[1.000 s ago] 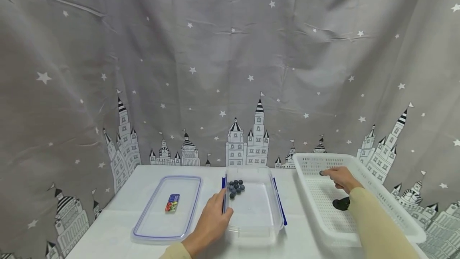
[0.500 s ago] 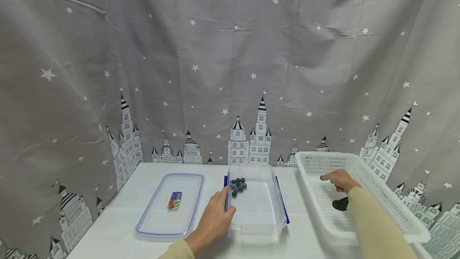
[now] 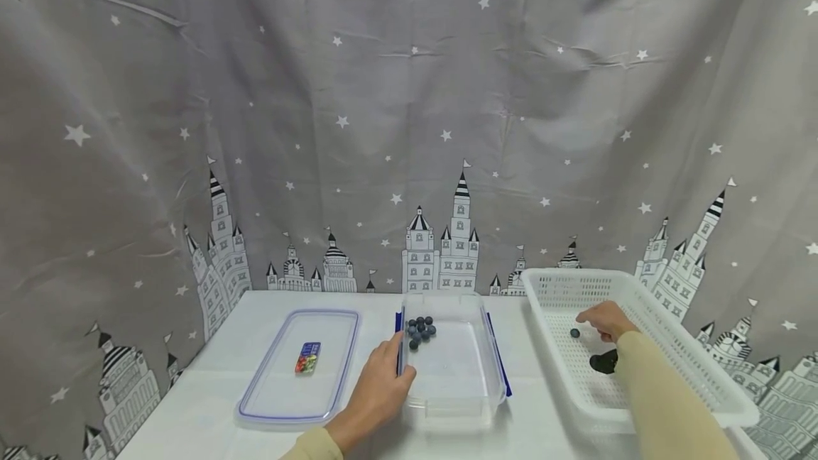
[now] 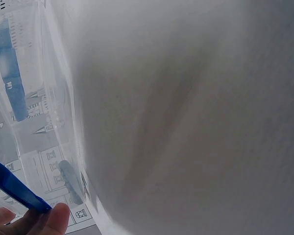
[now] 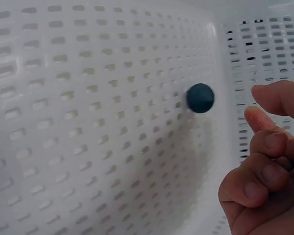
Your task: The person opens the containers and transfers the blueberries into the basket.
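In the head view, my left hand [image 3: 383,382] is at the left side of a clear plastic food container [image 3: 460,382], its fingers and thumb gripping the edge by a blue clasp [image 4: 19,188]. Several blueberries [image 3: 420,330] lie together at the container's left inside. My right hand [image 3: 606,319] hovers inside a white slotted basket [image 3: 556,368], thumb and forefinger apart, the other fingers bent, holding nothing. A single blueberry [image 3: 575,333] sits on the basket floor just below those fingertips; in the right wrist view the same blueberry [image 5: 200,98] is apart from the hand.
A blue-edged clear lid [image 3: 284,382] with a colourful label [image 3: 307,358] lies left on the white table [image 3: 211,382]. Inside the basket is a dark, lumpy oblong thing [image 3: 601,362], partly behind the right sleeve [image 3: 664,396]. A grey castle-print curtain [image 3: 358,126] hangs behind.
The lone blueberry, earlier at the right fingertips, now lies nearer the front of the basket, away from them. The left hand keeps its place on the container.
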The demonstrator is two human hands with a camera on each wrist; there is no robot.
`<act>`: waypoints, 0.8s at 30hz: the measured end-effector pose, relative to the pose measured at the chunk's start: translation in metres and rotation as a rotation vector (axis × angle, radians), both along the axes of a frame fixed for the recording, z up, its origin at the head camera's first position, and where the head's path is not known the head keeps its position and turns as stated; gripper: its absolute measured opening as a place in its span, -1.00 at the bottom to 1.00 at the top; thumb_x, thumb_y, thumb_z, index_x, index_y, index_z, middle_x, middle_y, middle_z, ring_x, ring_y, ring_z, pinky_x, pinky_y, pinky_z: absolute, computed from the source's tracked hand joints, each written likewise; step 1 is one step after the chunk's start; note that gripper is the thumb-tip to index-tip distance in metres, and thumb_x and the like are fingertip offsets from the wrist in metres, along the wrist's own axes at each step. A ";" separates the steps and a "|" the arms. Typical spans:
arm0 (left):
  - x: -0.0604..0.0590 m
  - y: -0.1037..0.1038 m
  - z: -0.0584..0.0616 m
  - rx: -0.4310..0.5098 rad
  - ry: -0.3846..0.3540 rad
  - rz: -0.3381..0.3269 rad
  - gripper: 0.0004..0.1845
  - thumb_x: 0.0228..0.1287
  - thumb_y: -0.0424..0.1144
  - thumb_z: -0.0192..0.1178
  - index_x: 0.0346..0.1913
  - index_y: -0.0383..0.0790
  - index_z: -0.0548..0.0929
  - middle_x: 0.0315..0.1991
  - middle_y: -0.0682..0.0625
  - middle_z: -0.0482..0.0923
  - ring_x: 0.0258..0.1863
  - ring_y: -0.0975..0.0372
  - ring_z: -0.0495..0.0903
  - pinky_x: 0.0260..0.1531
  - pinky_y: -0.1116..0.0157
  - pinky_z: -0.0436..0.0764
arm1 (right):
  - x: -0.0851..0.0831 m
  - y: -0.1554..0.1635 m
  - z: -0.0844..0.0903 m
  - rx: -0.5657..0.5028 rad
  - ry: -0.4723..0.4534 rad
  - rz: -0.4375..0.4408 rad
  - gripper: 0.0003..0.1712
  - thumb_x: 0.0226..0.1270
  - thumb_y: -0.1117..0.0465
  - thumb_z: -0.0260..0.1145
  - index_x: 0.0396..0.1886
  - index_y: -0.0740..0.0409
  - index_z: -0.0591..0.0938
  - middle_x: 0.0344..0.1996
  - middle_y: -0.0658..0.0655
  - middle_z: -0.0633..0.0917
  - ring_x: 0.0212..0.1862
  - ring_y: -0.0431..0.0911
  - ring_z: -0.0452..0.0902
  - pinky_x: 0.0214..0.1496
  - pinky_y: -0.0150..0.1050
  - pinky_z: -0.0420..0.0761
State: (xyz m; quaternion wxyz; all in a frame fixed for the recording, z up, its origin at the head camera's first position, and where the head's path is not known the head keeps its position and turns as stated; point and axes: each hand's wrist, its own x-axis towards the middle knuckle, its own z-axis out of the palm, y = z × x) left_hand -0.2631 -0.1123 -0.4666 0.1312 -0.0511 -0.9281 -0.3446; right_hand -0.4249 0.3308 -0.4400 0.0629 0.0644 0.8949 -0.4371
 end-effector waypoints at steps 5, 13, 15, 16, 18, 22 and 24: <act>0.001 0.000 -0.001 0.001 0.015 0.004 -0.27 0.28 -0.12 0.14 0.47 -0.37 0.31 0.20 -0.26 0.52 0.22 -0.10 0.51 0.27 -0.09 0.46 | 0.002 -0.008 0.015 0.016 0.054 0.091 -0.49 0.23 0.22 0.30 0.04 0.57 0.59 -0.68 -0.08 0.28 -0.67 -0.25 0.16 -0.56 -0.38 0.35; 0.001 0.000 -0.003 0.001 0.021 0.005 -0.27 0.27 -0.12 0.11 0.48 -0.37 0.31 0.16 -0.24 0.53 0.17 -0.07 0.53 0.24 -0.09 0.48 | 0.005 -0.034 0.044 0.059 0.081 0.240 -0.50 0.39 0.18 0.27 0.13 0.52 0.58 -0.60 -0.06 0.44 -0.67 -0.25 0.12 -0.53 -0.33 0.35; 0.001 0.000 -0.003 0.000 0.015 0.005 -0.27 0.28 -0.11 0.09 0.48 -0.36 0.30 0.16 -0.24 0.52 0.18 -0.07 0.52 0.25 -0.08 0.47 | 0.003 -0.043 0.051 0.064 0.095 0.272 -0.49 0.40 0.17 0.26 0.16 0.51 0.57 -0.49 0.02 0.53 -0.67 -0.23 0.10 -0.51 -0.30 0.36; 0.001 0.000 -0.003 -0.001 0.014 0.004 -0.27 0.28 -0.12 0.09 0.48 -0.36 0.30 0.16 -0.24 0.52 0.18 -0.07 0.52 0.25 -0.09 0.47 | 0.003 -0.046 0.054 0.065 0.103 0.285 -0.49 0.41 0.17 0.25 0.16 0.50 0.57 -0.42 0.06 0.57 -0.66 -0.23 0.09 -0.51 -0.29 0.35; 0.002 0.001 -0.003 -0.002 0.014 0.003 -0.26 0.28 -0.12 0.10 0.48 -0.36 0.30 0.16 -0.24 0.52 0.17 -0.08 0.52 0.24 -0.10 0.47 | 0.002 -0.054 0.059 0.063 0.122 0.305 -0.49 0.43 0.15 0.25 0.16 0.49 0.58 -0.26 0.13 0.62 -0.65 -0.22 0.08 -0.50 -0.28 0.34; 0.003 0.001 -0.003 -0.007 0.005 0.009 -0.26 0.29 -0.10 0.10 0.49 -0.35 0.28 0.17 -0.23 0.51 0.18 -0.07 0.52 0.25 -0.09 0.47 | 0.001 -0.072 0.070 0.048 0.158 0.326 -0.54 0.46 0.14 0.23 0.14 0.43 0.61 -0.06 0.26 0.64 -0.65 -0.23 0.04 -0.50 -0.26 0.33; 0.004 0.000 -0.002 -0.011 0.003 0.015 -0.26 0.29 -0.11 0.10 0.50 -0.34 0.28 0.17 -0.23 0.51 0.17 -0.05 0.52 0.25 -0.08 0.48 | 0.002 -0.083 0.076 0.031 0.176 0.341 -0.57 0.47 0.14 0.22 0.13 0.39 0.62 0.02 0.31 0.64 -0.65 -0.23 0.04 -0.50 -0.25 0.33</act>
